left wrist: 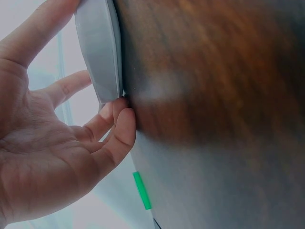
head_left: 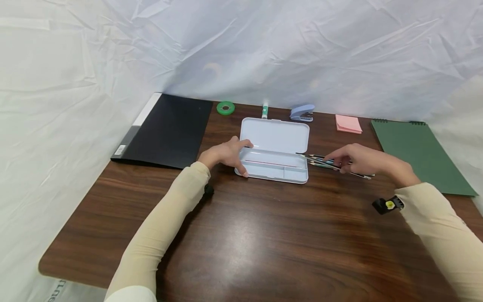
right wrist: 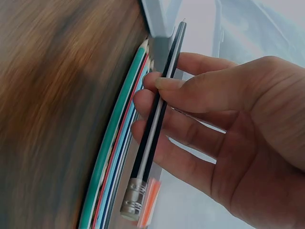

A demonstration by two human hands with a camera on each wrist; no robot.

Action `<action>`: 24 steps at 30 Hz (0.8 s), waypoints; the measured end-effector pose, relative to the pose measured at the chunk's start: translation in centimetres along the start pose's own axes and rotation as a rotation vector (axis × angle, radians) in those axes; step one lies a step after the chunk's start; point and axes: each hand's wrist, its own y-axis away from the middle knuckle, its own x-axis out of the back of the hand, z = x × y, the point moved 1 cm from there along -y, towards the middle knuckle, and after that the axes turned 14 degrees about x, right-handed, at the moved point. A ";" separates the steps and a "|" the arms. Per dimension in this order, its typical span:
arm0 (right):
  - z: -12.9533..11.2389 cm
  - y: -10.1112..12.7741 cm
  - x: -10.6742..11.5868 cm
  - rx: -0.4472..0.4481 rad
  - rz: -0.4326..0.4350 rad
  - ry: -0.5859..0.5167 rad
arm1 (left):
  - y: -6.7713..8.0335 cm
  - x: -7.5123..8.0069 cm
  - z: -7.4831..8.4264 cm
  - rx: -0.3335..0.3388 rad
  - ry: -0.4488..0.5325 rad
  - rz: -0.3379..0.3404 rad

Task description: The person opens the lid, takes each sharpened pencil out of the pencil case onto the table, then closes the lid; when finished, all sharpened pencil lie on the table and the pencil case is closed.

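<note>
A light blue pencil case point(head_left: 274, 136) lies with its lid folded back, showing a long compartment and smaller ones in front. My left hand point(head_left: 230, 154) holds its left end, thumb at the front edge and fingers towards the hinge; the left wrist view has the case's end point(left wrist: 99, 52) between them. Between thumb and fingertips, my right hand point(head_left: 349, 158) pinches a black-and-silver striped pencil point(right wrist: 148, 148) with a metal ferrule, its tip pointing at the case's right side. Below that hand lie several pencils, among them a green pencil point(right wrist: 112, 129). A thin dark red line point(head_left: 271, 163) runs inside the case.
Left of the case lies a black folder point(head_left: 173, 130). Along the back are green tape point(head_left: 225, 108), a glue stick point(head_left: 265, 111), a blue stapler point(head_left: 302, 113) and pink sticky notes point(head_left: 348, 123). A green spiral pad point(head_left: 422, 157) lies far right on the brown table point(head_left: 241, 235).
</note>
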 end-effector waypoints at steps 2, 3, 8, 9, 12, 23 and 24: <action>0.3 0.6 -0.1 -0.025 -0.004 0.001 | 0.0 0.0 0.0 0.002 -0.001 -0.001; 0.4 0.9 -0.1 -0.036 -0.005 0.003 | 0.0 0.0 0.0 0.003 -0.002 -0.001; 0.9 1.9 -0.4 -0.065 -0.010 0.034 | -0.1 0.0 0.0 0.001 -0.004 -0.003; 1.0 2.0 -0.5 -0.066 -0.010 0.038 | -0.1 0.0 0.0 0.002 -0.005 -0.003; 1.3 2.2 -0.8 -0.059 -0.007 0.045 | -0.1 0.1 0.0 0.005 -0.006 -0.005; 1.7 2.0 -2.7 -0.040 0.046 0.113 | -0.1 0.1 0.0 0.005 -0.005 -0.001; 1.7 2.1 -2.7 -0.039 0.054 0.129 | -0.1 0.1 0.0 0.003 -0.006 0.001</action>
